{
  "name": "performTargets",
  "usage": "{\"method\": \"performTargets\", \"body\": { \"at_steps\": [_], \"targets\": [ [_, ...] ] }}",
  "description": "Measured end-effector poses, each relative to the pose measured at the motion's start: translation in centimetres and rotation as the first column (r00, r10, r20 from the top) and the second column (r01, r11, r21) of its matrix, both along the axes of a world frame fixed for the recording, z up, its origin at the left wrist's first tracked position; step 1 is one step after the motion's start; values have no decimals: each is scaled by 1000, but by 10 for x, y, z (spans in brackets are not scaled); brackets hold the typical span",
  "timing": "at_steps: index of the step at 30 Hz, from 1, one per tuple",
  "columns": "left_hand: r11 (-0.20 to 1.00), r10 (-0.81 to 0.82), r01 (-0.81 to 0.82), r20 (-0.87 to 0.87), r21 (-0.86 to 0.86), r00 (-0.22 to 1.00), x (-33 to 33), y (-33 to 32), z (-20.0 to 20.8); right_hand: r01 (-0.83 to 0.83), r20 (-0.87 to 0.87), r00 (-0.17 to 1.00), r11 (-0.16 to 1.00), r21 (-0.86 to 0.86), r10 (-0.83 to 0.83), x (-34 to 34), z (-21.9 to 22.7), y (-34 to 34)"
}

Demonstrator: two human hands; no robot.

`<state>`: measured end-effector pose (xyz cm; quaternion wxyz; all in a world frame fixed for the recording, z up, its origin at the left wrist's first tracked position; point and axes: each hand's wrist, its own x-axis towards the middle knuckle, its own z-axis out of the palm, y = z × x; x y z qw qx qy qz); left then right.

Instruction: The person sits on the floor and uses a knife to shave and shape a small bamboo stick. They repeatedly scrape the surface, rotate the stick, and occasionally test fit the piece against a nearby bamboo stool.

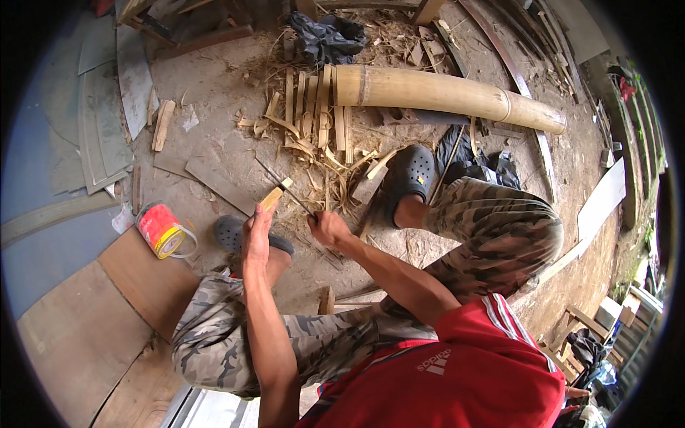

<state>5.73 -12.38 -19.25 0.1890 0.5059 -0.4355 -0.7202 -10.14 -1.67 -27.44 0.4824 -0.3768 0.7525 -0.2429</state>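
Left of a bamboo pole [435, 94], on its near side, the left hand [257, 241] grips a slat [273, 197] while the right hand [331, 230] clasps a knife [300, 202] that could gash the left hand should it skid.

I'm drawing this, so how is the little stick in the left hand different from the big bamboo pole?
The stick is short and thin; the bamboo pole is long and thick. The stick looks straight-sided, while the pole is rounded. The left hand holds the stick; no hand touches the pole. Both are yellowish tan.
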Motion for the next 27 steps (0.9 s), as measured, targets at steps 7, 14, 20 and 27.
{"method": "performTargets", "body": {
  "at_steps": [7, 14, 20, 27],
  "targets": [
    [999, 46, -45, -14, 25, 999, 0, -4, 0, -27, -93, 995, 998, 48, 31, 1, -9, -3],
    [996, 87, -87, -1, 16, 996, -3, -4, -1, -28, -161, 987, 997, -67, 17, 11, -39, 18],
    [986, 164, -163, -34, 33, 986, 13, -10, -9, -125, -138, 985, 975, -185, 101, 14, 28, 3],
    [978, 201, -197, -61, 69, 978, 7, -7, -2, -167, -396, 918, 926, -339, 21, 23, -50, 22]
  ]
}}
